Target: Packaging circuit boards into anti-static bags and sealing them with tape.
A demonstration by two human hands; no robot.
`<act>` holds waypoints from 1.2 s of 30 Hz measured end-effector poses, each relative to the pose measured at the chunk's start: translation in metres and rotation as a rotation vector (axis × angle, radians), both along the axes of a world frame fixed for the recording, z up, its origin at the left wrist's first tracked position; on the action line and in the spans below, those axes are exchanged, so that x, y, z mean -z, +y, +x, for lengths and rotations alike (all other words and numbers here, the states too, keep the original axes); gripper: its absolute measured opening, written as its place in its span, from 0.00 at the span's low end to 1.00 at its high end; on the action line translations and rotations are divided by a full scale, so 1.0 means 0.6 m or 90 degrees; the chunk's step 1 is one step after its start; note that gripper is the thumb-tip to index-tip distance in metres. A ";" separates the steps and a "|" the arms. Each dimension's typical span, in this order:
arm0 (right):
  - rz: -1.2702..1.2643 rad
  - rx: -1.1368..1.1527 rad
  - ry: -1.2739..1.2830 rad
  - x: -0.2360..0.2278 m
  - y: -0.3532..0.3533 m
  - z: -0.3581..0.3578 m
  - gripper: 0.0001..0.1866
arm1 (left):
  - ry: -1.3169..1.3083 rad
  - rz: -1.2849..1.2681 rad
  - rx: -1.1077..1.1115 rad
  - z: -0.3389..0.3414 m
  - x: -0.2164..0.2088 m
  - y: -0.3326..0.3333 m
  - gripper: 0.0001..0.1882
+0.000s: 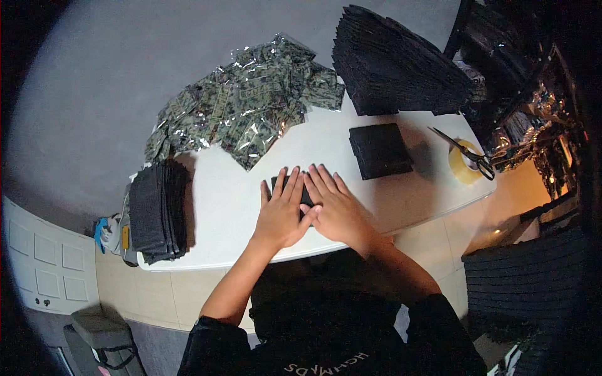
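Both of my hands press flat on a small black folded piece, apparently cloth (308, 190), near the front edge of the white table (219, 213). My left hand (282, 213) has its fingers stretched out over the left side of the piece. Over the right side lies my right hand (337, 210), fingers also straight, and the two thumbs meet in the middle. The hands cover most of the piece. To the right of them rests a larger flat black folded bundle (380, 150).
A black folded stack (158, 213) stands at the left end, camouflage-patterned pieces in clear plastic (251, 94) are heaped at the back, and a tall black stack (395, 69) rises behind. Scissors (467, 151) lie across a yellowish tape roll (459, 168) at the right edge.
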State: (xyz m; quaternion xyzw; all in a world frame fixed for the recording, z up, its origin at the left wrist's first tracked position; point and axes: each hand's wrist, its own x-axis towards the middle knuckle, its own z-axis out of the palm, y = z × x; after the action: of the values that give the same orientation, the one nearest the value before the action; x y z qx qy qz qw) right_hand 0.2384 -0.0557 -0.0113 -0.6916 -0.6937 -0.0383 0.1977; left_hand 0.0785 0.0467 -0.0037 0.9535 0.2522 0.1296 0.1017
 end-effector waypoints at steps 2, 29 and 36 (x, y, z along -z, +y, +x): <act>0.004 0.002 0.003 0.001 0.001 0.001 0.38 | 0.016 -0.002 0.000 0.003 0.001 0.002 0.48; 0.062 0.107 0.066 -0.002 -0.013 0.000 0.43 | -0.052 -0.052 -0.027 0.015 -0.020 0.057 0.34; 0.082 0.050 0.195 -0.034 -0.033 0.027 0.45 | -0.040 -0.226 -0.007 0.017 -0.059 0.111 0.12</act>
State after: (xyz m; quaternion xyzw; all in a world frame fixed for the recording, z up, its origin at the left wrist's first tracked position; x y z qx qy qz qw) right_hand 0.2546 -0.0756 0.0088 -0.7015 -0.6242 0.0154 0.3436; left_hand 0.0885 0.1135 0.0320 0.9146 0.2734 0.1132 0.2757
